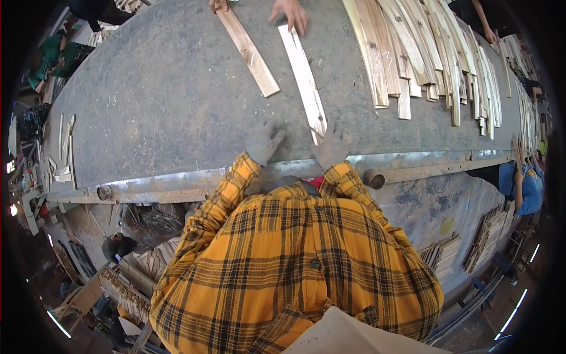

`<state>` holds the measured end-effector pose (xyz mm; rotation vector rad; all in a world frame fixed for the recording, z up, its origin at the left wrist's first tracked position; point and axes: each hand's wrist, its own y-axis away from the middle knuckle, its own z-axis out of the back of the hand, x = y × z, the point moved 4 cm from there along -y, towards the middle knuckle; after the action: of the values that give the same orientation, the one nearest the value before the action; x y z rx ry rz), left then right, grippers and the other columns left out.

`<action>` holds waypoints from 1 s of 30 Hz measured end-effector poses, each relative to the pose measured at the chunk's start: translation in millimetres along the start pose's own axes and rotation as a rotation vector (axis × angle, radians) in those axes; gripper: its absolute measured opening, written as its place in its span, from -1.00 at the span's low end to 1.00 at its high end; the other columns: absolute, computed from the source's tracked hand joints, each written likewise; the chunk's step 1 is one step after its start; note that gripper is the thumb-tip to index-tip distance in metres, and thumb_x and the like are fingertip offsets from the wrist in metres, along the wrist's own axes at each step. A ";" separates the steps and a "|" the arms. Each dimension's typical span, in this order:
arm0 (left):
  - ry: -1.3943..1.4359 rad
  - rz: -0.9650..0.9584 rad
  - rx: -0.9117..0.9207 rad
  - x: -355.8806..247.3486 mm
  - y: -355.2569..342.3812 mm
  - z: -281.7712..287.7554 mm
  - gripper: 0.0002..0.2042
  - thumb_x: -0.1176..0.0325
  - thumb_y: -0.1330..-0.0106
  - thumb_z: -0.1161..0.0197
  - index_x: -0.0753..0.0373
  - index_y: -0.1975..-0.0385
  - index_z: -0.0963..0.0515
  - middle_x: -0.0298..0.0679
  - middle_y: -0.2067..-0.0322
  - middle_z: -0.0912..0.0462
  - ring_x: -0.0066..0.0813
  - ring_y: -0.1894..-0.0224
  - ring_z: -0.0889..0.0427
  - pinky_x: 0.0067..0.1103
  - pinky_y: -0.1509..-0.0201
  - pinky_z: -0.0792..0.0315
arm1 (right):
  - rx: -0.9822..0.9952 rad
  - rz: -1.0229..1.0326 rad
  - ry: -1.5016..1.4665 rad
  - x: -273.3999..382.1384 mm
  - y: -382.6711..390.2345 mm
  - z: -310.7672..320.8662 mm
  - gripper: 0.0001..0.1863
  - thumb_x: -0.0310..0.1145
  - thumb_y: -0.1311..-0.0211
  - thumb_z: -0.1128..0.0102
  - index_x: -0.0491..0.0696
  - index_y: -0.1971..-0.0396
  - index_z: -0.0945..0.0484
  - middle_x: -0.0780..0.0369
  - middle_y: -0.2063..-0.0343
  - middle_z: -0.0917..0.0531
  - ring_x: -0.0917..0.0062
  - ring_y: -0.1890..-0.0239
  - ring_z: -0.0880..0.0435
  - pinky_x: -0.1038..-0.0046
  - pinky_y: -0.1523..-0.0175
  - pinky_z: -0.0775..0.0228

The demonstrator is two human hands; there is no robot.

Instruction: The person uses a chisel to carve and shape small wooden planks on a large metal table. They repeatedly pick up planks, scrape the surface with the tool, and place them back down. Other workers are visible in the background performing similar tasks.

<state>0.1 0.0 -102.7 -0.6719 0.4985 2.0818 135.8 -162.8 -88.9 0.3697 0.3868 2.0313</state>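
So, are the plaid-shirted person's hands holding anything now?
Left hand: open, empty.
Right hand: at the near end of the pale board; grip unclear.

Downward fisheye view from head height

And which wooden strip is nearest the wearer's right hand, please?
The bright strip at centre, its lower end at the right hand; other strips lie farther off.
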 end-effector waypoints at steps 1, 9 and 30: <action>0.129 0.057 0.053 1.3 1.1 -2.3 -0.64 0.10 -0.28 -0.20 0.12 0.00 -0.55 -0.18 0.37 -0.60 -0.21 0.35 -0.60 -0.39 0.25 -0.48 | 0.009 0.009 -0.008 2.7 3.0 3.5 0.16 0.00 0.11 -0.42 0.05 -0.41 0.16 -0.01 -0.05 -0.43 0.13 0.21 -0.68 0.21 0.22 -0.57; 0.915 0.468 0.447 -17.1 13.7 -42.7 -0.60 0.10 -0.31 -0.20 0.27 0.02 -0.56 -0.22 0.22 -0.67 -0.43 0.22 -0.64 -0.46 0.13 -0.52 | 0.057 0.009 -0.081 20.0 16.2 30.1 0.19 0.01 0.11 -0.42 -0.04 -0.41 0.20 -0.04 -0.07 -0.41 0.13 0.22 -0.69 0.21 0.23 -0.57; 1.172 0.388 0.364 -9.7 14.5 21.1 -0.48 0.36 -0.13 -0.26 0.40 -0.13 -0.40 -0.30 0.50 -0.44 -0.64 0.49 -0.41 -0.66 0.42 -0.33 | -0.341 0.237 -0.611 -98.1 49.2 84.0 -0.79 -0.50 -0.28 -0.10 -0.12 0.13 -0.63 0.27 0.46 -0.54 0.63 0.49 -0.50 0.51 0.37 -0.35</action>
<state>-13.3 -1.8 -78.8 -1.6322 1.7062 1.6421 177.0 -262.0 -2.0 0.8156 -0.3900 2.0393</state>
